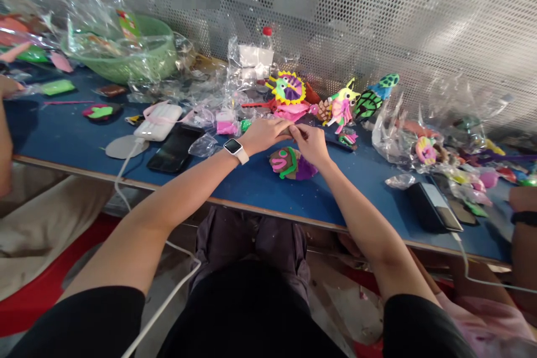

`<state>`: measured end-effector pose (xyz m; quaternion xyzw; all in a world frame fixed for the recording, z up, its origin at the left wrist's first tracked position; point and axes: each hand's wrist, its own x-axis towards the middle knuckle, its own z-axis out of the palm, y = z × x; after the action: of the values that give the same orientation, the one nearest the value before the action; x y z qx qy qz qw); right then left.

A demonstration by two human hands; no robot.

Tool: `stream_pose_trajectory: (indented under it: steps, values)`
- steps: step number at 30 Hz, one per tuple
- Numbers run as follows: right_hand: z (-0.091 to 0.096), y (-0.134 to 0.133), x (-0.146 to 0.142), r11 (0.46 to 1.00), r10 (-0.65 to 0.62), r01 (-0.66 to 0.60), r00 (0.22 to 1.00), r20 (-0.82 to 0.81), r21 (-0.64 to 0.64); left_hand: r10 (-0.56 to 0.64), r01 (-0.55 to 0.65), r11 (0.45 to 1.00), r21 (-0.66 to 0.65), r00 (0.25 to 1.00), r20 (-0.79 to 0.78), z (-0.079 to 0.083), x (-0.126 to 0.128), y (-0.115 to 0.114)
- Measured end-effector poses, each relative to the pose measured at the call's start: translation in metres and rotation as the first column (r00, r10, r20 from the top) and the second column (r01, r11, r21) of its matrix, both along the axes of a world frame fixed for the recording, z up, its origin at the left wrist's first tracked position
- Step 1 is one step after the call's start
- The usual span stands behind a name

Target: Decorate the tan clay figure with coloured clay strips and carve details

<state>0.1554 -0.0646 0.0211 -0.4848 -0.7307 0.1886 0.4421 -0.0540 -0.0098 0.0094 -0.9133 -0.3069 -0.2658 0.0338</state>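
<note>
My left hand [268, 134], wearing a white smartwatch [235, 150], meets my right hand [310, 144] above the blue table. Both hands have their fingers drawn together at the tips, around something small that I cannot make out. Just below them on the table lies a clay fish-like figure [282, 163], brown with pink lips, a green band and a purple part; my right hand partly covers it. Behind the hands stand a yellow-fringed clay figure [289, 88], a yellow and pink one [343, 103] and a green-black turtle-like one [371, 103].
A white power bank [157, 121] and a black phone [176, 147] lie left, a dark power bank [434, 207] right. Cables hang over the table's front edge. A green basket [126, 59] holds plastic bags. Clay packets [226, 123] lie about. Other people's arms show at both sides.
</note>
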Motion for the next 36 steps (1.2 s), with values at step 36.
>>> stream_pose_trajectory:
  steps: [36]
  values:
    - [-0.009, 0.017, 0.01, 0.989, 0.133, -0.147, 0.938, -0.321, -0.02, 0.087, -0.087, 0.99, 0.109, 0.996, -0.001, 0.004, 0.002, -0.011]
